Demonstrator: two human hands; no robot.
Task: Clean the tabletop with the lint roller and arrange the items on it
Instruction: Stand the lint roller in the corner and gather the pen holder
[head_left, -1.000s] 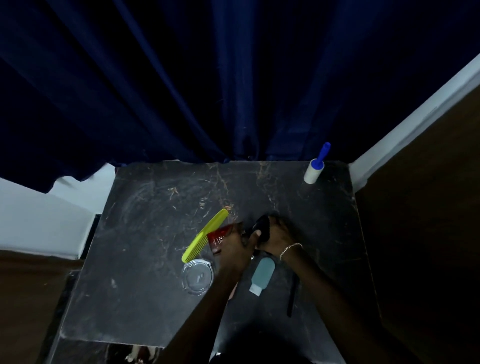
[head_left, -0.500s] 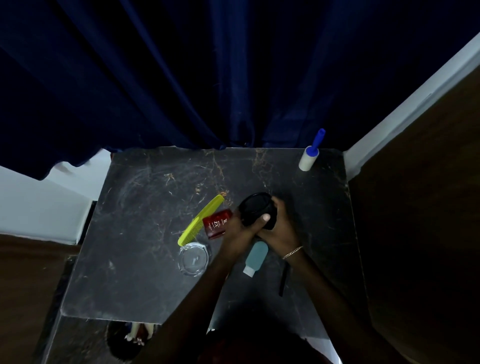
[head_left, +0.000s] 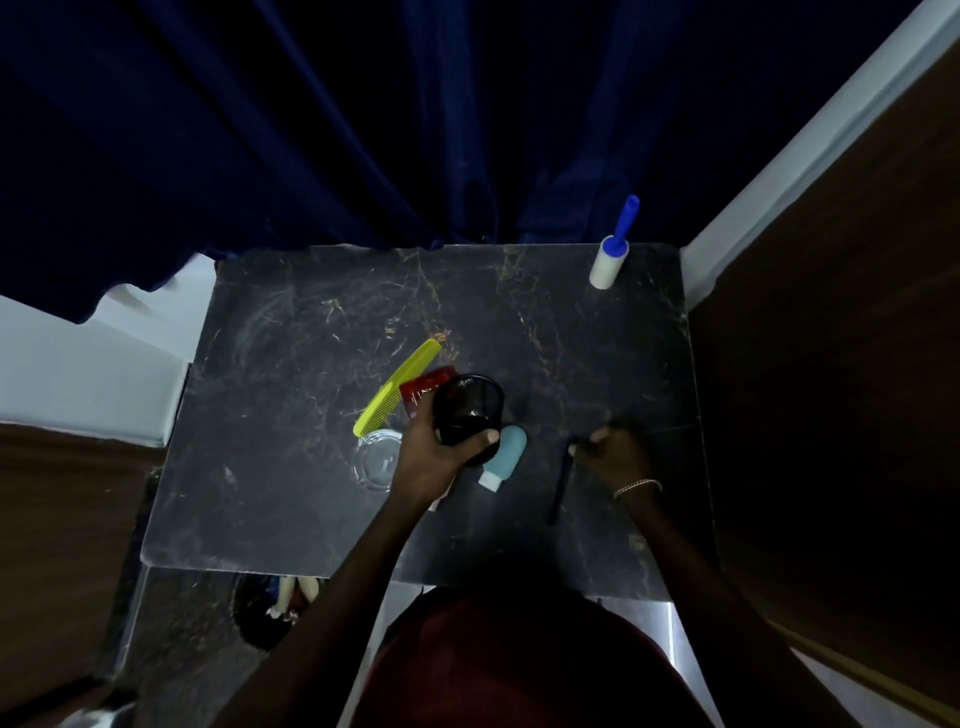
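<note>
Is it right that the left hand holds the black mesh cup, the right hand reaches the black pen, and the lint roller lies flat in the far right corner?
Not quite. In the head view the lint roller stands upright on its roll end, handle up. The rest holds: the left hand holds the black mesh cup, and the right hand is at the black pen.

**Dim corner behind a dark marble table**

Navy curtains (head_left: 363, 119) are hanging in deep folds behind the table (head_left: 291, 467). A white wall strip (head_left: 810, 135) is running beside brown wood panelling (head_left: 841, 364) at right. Light is staying low, leaving everything shadowed.
</note>
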